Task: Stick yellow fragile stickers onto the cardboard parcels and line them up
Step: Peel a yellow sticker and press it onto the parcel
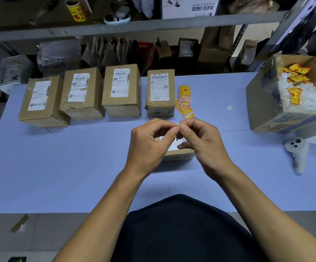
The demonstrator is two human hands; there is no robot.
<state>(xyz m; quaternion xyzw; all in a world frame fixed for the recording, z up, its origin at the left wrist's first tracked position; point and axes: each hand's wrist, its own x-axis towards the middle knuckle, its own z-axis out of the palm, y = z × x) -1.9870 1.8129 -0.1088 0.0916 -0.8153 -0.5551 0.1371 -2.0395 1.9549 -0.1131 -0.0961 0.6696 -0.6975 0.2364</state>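
Both forearms reach out from my dark shirt over the blue table [58,167]. My left hand [149,146] and right hand [200,142] meet fingertip to fingertip, pinching a small pale slip [178,124] between them; it looks like a sticker being peeled from its backing, though its printed face is hidden. Directly under my hands sits a small cardboard parcel [178,155], mostly covered; I cannot tell whether it carries a yellow sticker.

Beyond, four parcels stand side by side along the far edge: first [41,103], second [81,93], third [122,89], fourth [160,92]. Each shows a white shipping label on top; no yellow sticker is visible on any top face. Just beside the fourth lies a fanned pile of yellow stickers [184,103]. At right, an open carton [285,95] holds white backings and crumpled yellow pieces.

Judgement: row mostly formed; the near parcel awaits sticker and placement.
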